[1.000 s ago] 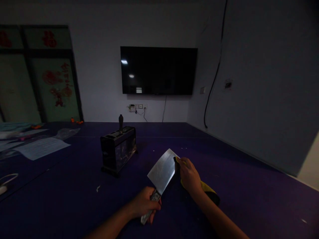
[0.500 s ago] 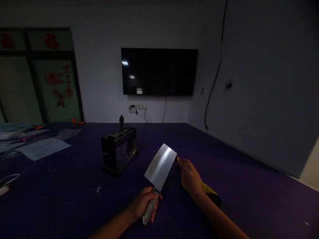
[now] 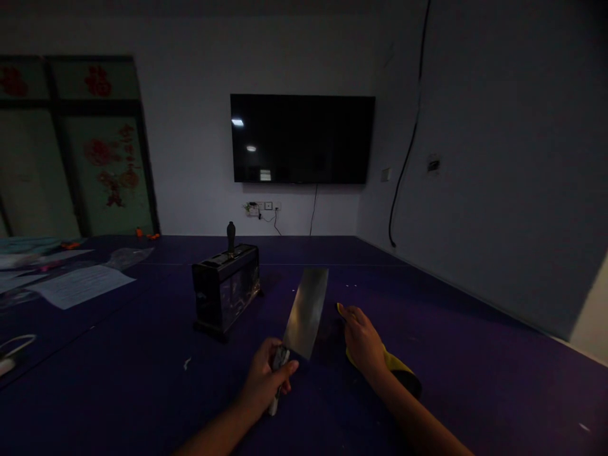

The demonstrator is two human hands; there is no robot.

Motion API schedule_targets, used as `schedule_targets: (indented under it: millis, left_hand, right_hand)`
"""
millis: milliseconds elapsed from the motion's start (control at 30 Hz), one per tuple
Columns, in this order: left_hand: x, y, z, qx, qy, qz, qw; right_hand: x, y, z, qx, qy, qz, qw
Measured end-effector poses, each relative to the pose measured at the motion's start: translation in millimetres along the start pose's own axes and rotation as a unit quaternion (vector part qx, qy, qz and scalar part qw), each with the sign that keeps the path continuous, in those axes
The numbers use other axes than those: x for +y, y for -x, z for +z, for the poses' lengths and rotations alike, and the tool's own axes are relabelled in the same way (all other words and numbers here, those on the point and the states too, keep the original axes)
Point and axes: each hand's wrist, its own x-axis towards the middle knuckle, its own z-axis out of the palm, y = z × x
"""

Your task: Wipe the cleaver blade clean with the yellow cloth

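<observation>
A cleaver [image 3: 308, 310] with a broad metal blade is held above the purple tabletop, its blade pointing up and away from me. My left hand [image 3: 268, 373] is closed around its worn grey handle. To the right of the blade, my right hand [image 3: 363, 339] grips a yellow and black cloth-like piece [image 3: 399, 370]; its tip shows past the fingers and the rest hangs below the wrist. The cloth and the blade are apart. Left of the cleaver stands a black knife block [image 3: 225, 288] with one dark handle [image 3: 231, 237] sticking out of its top.
Papers [image 3: 83, 285] and clear plastic lie on the purple table [image 3: 142, 392] at the left. A white cable [image 3: 19, 342] is at the left edge. Small white scraps are scattered about. A television [image 3: 304, 139] hangs on the far wall, and a black cord [image 3: 403, 171] runs down the right wall.
My left hand has turned the cleaver, so its blade stands more upright and looks darker, and the hand has shifted slightly left. My right hand has hardly moved.
</observation>
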Motion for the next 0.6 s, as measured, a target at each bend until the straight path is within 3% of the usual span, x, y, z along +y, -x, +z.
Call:
schedule_targets:
  millis: [233, 367, 600]
  left_hand:
    - [2.1, 3.4, 3.2, 0.021, -0.001, -0.004, 1.000]
    - [5.1, 3.6, 1.6, -0.001, 0.051, -0.018, 0.999]
    - [4.1, 1.6, 0.2, 0.012, 0.086, -0.098, 0.991]
  right_hand:
    - [-3.5, -1.2, -3.3, -0.013, -0.006, 0.004, 1.000]
    - [-5.1, -1.0, -4.5, -0.014, -0.007, 0.008, 1.000]
    - [-5.1, -0.5, -3.0, -0.009, -0.001, 0.007, 1.000]
